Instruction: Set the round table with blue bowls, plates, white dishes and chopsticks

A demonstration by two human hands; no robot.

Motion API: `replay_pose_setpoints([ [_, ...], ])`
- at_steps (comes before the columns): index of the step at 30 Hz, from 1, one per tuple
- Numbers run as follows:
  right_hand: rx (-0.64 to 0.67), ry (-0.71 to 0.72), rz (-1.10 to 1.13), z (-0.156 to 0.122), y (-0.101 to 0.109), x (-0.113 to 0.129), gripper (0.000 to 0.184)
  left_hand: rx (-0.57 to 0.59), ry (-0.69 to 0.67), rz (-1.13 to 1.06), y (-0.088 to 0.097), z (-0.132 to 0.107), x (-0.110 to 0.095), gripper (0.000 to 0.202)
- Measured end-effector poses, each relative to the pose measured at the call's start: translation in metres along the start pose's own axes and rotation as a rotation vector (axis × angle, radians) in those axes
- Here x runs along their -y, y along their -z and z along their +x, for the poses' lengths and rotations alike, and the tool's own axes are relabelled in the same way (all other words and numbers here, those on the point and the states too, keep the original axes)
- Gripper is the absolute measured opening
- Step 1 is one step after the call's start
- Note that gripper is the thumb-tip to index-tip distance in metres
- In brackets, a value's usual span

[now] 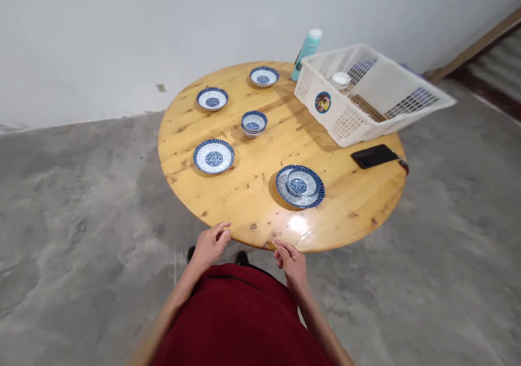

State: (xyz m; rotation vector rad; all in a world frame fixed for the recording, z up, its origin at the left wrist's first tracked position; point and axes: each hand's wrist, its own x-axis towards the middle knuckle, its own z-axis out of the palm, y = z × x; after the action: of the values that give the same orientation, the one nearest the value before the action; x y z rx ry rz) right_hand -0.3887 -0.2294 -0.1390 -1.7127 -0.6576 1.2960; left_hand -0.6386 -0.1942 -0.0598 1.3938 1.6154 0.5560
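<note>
At the near edge of the round wooden table [252, 214], my left hand [210, 245] hovers with loosely bent fingers apart and nothing in them. My right hand [291, 263] is at the same edge, fingers half curled but not closed, with no held thing visible. Nearest to it on the table is a blue-and-white plate [280, 192] with a matching bowl [303, 181] resting in it. Farther left lies another plate [214, 157]. A small stack of bowls [254, 124] stands near the middle, and two more patterned dishes, a left one [212, 99] and a right one [264, 76], sit toward the back.
A white plastic basket [345, 124] at the right holds a white bowl [341, 79] and chopsticks-like sticks [368, 108]. Behind its left corner a turquoise bottle [307, 54] stands. A black phone [374, 156] lies by the right edge. A wall [122, 40] rises behind the table.
</note>
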Motion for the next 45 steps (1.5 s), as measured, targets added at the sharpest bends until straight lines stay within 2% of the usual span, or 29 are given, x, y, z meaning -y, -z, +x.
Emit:
replay_pose_setpoints([
  [3,-0.005,0.002,0.034,-0.006,-0.040,0.004,0.047,-0.048,-0.022,0.024,0.043,0.000,0.024,0.050],
  [8,0.110,0.041,0.016,-0.022,-0.129,0.023,0.044,-0.222,0.021,-0.010,0.120,-0.006,0.083,0.048],
  [13,0.141,0.061,0.013,-0.042,-0.198,0.025,0.041,-0.260,0.064,-0.078,0.177,-0.015,0.135,0.049],
  [18,0.078,0.009,0.019,-0.058,-0.236,0.013,0.044,-0.241,0.086,-0.079,0.217,-0.015,0.163,0.052],
  [21,0.027,-0.001,0.029,-0.060,-0.247,0.011,0.046,-0.198,0.079,-0.075,0.231,-0.003,0.170,0.053],
  [24,-0.013,0.020,0.024,-0.050,-0.251,0.019,0.045,-0.148,0.052,-0.090,0.239,0.018,0.171,0.055],
  [27,-0.073,0.081,-0.001,-0.023,-0.248,0.039,0.043,-0.106,0.005,-0.094,0.243,0.047,0.166,0.056],
  [30,-0.154,0.165,-0.048,0.021,-0.243,0.070,0.041,-0.058,-0.041,-0.084,0.247,0.080,0.155,0.053],
  [33,-0.224,0.234,-0.074,0.078,-0.240,0.106,0.041,-0.002,-0.053,-0.064,0.254,0.115,0.141,0.051],
  [40,-0.442,0.274,-0.142,0.219,-0.238,0.184,0.038,0.067,-0.038,-0.006,0.279,0.192,0.110,0.052],
  [43,-0.509,0.235,-0.257,0.268,-0.235,0.207,0.039,0.106,-0.045,0.059,0.286,0.222,0.096,0.055],
  [45,-0.521,0.265,-0.414,0.295,-0.232,0.217,0.037,0.136,-0.058,0.080,0.288,0.240,0.087,0.055],
])
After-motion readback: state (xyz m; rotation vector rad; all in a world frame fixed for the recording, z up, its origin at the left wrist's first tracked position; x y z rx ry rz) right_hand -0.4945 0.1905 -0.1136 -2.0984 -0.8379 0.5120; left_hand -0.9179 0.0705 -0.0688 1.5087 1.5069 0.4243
